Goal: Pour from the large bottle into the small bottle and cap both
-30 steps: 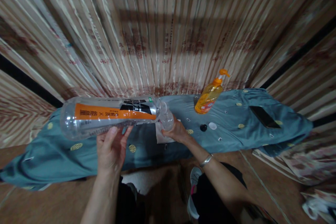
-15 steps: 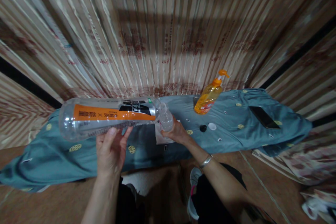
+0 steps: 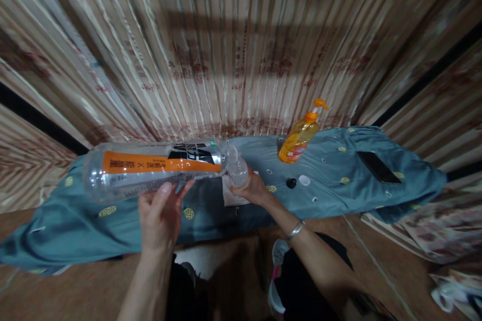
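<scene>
Head view: I read the large clear bottle (image 3: pixel 154 168) as lying almost level, carried above the cloth-covered table (image 3: pixel 339 180).
Long axis: it runs left to right; the base sits at the far-left end, the neck at the right, pointing at the small bottle (image 3: pixel 238 170).
Left hand (image 3: pixel 160 218): it is under the middle of the large bottle, palm up, fingers (image 3: pixel 165 190) spread and pressed to the underside near the orange label. I see a cradling support, not a wrap-around grip.
Right hand (image 3: pixel 254 190): it is closed around the small bottle, holding it upright on or just above a white sheet on the cloth; I cannot tell if it touches.
Key relation: the large bottle's mouth meets the small bottle's opening, the two touching or nearly so; I cannot resolve any gap.
Nearer hand: the right hand is at the junction; the left hand is well to the left of it.
Surroundings: an orange pump bottle (image 3: pixel 301 135) stands far right of the junction; two small caps (image 3: pixel 297 181), one dark and one white, lie between; a dark phone (image 3: pixel 378 167) lies further right.
</scene>
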Demonstrator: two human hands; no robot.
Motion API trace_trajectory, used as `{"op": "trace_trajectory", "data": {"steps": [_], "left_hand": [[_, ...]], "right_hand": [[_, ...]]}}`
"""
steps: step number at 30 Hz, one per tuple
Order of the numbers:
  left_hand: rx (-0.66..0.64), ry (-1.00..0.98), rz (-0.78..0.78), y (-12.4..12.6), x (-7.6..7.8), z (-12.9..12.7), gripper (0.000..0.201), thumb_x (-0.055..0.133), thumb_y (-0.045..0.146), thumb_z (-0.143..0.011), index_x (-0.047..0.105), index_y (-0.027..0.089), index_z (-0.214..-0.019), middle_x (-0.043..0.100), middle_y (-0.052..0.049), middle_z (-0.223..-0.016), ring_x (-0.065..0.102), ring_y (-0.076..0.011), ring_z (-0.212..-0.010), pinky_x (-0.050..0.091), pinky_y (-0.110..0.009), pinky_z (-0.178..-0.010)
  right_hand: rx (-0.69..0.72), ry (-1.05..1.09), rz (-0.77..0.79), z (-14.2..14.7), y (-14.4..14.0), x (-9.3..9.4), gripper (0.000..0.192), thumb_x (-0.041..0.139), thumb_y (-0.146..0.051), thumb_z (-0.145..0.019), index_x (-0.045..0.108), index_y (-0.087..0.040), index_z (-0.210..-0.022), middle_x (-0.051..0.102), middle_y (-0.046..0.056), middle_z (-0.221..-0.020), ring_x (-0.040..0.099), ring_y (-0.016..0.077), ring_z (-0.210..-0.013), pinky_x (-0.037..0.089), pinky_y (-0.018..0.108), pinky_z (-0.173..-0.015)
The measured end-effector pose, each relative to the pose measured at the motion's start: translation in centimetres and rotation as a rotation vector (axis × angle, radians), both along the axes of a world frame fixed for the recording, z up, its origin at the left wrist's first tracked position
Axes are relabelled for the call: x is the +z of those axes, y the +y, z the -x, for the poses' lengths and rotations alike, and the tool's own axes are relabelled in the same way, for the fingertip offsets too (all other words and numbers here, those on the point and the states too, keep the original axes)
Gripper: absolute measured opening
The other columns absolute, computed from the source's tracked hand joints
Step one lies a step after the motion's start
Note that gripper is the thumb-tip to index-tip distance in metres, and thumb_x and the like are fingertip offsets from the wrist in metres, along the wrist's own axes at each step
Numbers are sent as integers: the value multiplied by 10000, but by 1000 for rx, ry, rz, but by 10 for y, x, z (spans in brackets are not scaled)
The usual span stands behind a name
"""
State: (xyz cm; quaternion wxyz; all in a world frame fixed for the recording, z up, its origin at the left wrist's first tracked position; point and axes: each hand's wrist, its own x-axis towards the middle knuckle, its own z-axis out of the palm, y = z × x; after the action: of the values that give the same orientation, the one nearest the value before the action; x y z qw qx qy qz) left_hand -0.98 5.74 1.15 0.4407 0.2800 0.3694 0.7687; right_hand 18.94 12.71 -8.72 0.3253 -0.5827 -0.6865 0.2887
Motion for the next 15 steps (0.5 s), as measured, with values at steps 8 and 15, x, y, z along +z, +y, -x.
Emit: {"op": "trace_trajectory", "data": {"steps": [8, 15], "left_hand": [[40, 137, -7, 1, 1, -4, 283, 933, 242, -501, 687, 194, -633, 721, 1, -675, 696, -182, -719, 630, -349, -737], [39, 154, 4, 2, 3, -6, 298, 937, 231, -478, 694, 197, -647, 740, 3, -703, 698, -164, -703, 625, -346, -774]], "right_hand": [[-5, 3, 2, 1, 0, 0, 660, 812, -305, -678, 557, -205, -1278, 758, 66, -1062, 740, 268, -960, 579, 345, -805], [8, 12, 13, 0, -1, 3, 667, 813, -303, -677, 557, -172, -1279, 754, 88, -1071, 739, 284, -976, 581, 358, -817]]}}
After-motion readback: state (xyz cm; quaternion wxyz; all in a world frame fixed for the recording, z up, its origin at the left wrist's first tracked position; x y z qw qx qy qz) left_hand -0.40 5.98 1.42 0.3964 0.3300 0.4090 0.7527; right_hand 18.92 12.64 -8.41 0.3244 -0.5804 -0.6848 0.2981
